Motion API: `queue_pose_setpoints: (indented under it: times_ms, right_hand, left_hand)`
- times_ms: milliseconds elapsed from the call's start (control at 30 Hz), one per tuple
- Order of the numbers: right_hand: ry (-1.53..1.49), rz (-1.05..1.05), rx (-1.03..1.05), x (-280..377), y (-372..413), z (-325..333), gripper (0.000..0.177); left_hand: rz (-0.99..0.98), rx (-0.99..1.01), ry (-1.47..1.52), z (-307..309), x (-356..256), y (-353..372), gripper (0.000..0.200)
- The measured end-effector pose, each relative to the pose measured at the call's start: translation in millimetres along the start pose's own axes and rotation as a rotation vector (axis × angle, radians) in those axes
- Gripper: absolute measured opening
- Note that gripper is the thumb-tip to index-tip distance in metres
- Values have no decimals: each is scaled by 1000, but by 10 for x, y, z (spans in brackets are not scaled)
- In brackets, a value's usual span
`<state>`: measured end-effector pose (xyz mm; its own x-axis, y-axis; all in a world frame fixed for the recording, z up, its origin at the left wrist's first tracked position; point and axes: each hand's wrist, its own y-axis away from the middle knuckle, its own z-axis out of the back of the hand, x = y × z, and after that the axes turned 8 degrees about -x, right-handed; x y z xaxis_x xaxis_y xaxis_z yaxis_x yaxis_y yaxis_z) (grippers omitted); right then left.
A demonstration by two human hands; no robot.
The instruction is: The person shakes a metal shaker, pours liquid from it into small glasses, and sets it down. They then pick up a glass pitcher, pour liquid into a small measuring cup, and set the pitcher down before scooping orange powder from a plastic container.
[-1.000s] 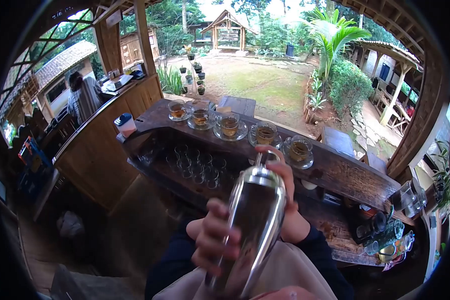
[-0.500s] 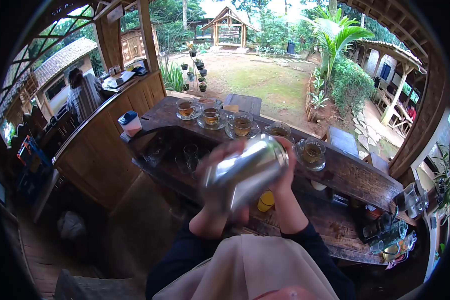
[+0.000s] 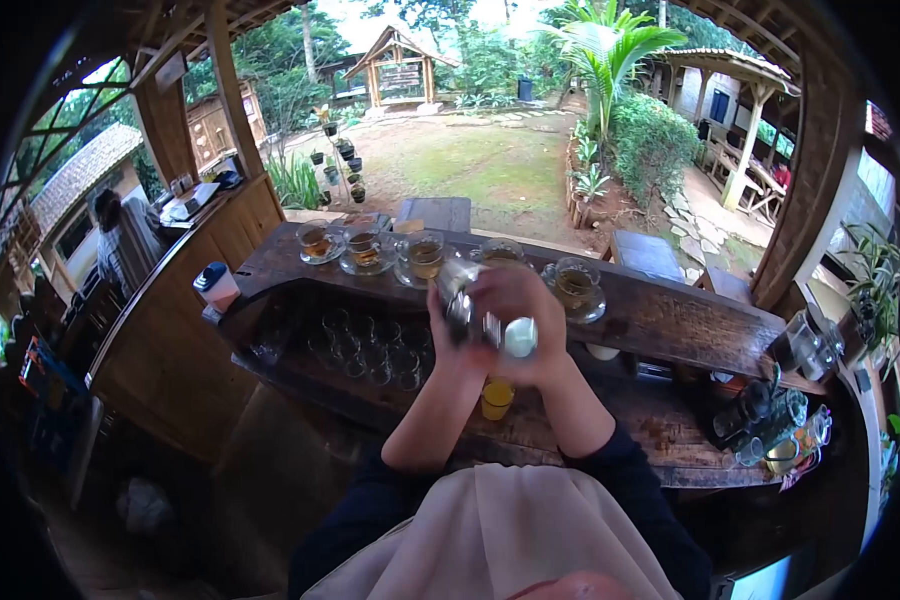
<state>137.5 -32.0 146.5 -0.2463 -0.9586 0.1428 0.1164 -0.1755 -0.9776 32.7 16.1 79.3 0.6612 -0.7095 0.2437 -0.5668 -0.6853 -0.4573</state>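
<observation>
A shiny metal cocktail shaker (image 3: 458, 283) is held up in front of me, blurred by motion and partly covered by my fingers. My left hand (image 3: 454, 335) wraps round it from the left. From the right, my right hand (image 3: 532, 318) closes over it. Just beneath my hands stands a glass of orange drink (image 3: 497, 400) on the lower counter (image 3: 640, 440). Beyond them, several glass cups of amber drink on saucers line the raised dark wood shelf (image 3: 670, 320), among them a cup (image 3: 422, 258) behind the shaker and another cup (image 3: 576, 285) to its right.
Upturned-looking clear glasses (image 3: 380, 360) stand under the shelf at left. A container with a blue lid (image 3: 215, 285) sits at the shelf's left end. Glass jugs (image 3: 785, 415) crowd the right end. A person (image 3: 125, 240) is behind a wooden counter at far left.
The shaker has swung from lying broadside across my hands to a steeper, end-on tilt, and both hands have turned with it. The view has shifted slightly right.
</observation>
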Motion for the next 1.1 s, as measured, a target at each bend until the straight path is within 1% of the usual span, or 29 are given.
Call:
queue_pose_setpoints:
  times_ms: [33,67,100,133,167,200,233,267,333,367,400,433,467,500,533,600,633,667,733,767,800,867,900,933,967,1000,1067,1100]
  right_hand:
    - [-29,-269,-109,-16,-26,-3,37]
    - [-59,-538,-228,-25,-27,41,35]
    - [-44,-533,-245,110,-118,144,35]
    - [71,-235,-86,328,-193,302,33]
    - [183,57,84,605,-289,435,30]
    - [328,238,272,902,-330,525,24]
    - [273,573,98,950,-180,487,18]
    - [292,574,99,917,-127,596,18]
    - [142,941,141,853,-57,864,15]
    - [215,808,-62,787,-58,896,12]
    - [321,477,58,644,148,1052,13]
    - [453,283,111,550,-55,1279,20]
    - [341,107,-54,342,-40,1388,29]
    - [240,-284,-243,345,-99,1446,34]
    - [147,-786,-421,431,-155,1598,39]
    - [364,-200,-315,620,-207,1950,32]
    - [476,27,-183,923,-310,2053,32]
    - [580,244,-43,1245,-331,2110,33]
    - [608,584,141,1592,-38,2223,40]
    - [631,587,142,1592,46,2378,40]
    - [681,417,149,1522,202,2563,46]
    - [782,79,142,1477,396,2902,58]
    - [875,321,221,1606,24,3067,59]
    - [590,109,-170,1446,110,3171,55]
    - [609,-72,-344,1389,-8,3276,47]
    - [504,-370,-477,1465,-53,3382,44]
    - [723,-72,-349,1783,-81,3552,41]
    - [810,125,-183,2042,-182,3553,42]
  left_hand:
    - [-345,-471,-448,50,161,-73,60]
    - [-314,-581,-439,41,271,-94,58]
    - [-221,-300,-350,149,346,-106,60]
    - [-129,-21,-246,256,421,-132,62]
    - [106,-253,-62,-188,577,-61,69]
    - [340,-481,124,-636,722,1,77]
    - [355,-483,130,-599,793,-64,77]
    - [318,-370,33,-554,867,-127,78]
    - [255,-136,-156,-429,1018,-280,79]
    - [223,-11,-242,-340,1096,-379,80]
    - [185,112,-321,-227,1166,-477,81]
    - [280,-91,-293,345,965,-754,76]
    - [301,-90,-289,466,1081,-892,76]
    - [225,-339,-303,558,1259,-992,69]
    - [144,-588,-317,656,1423,-1039,64]
    - [334,-348,-123,505,1814,-1078,63]
    - [358,-273,-188,314,2041,-1049,63]
    - [632,-60,81,100,2221,-879,73]
    - [716,11,-113,-334,2558,-797,87]
    - [788,141,-44,-248,2703,-728,73]
    - [812,145,-35,-179,2824,-845,73]
    - [703,401,-337,142,3036,-1274,74]
    - [568,120,-484,690,3034,-1515,67]
    - [600,-37,-471,536,3229,-1469,73]
    - [568,-320,-523,533,3419,-1524,71]
    - [525,-604,-574,542,3616,-1561,70]
    - [540,-567,-554,498,3909,-1552,72]
    - [682,-215,-397,468,3985,-1514,72]
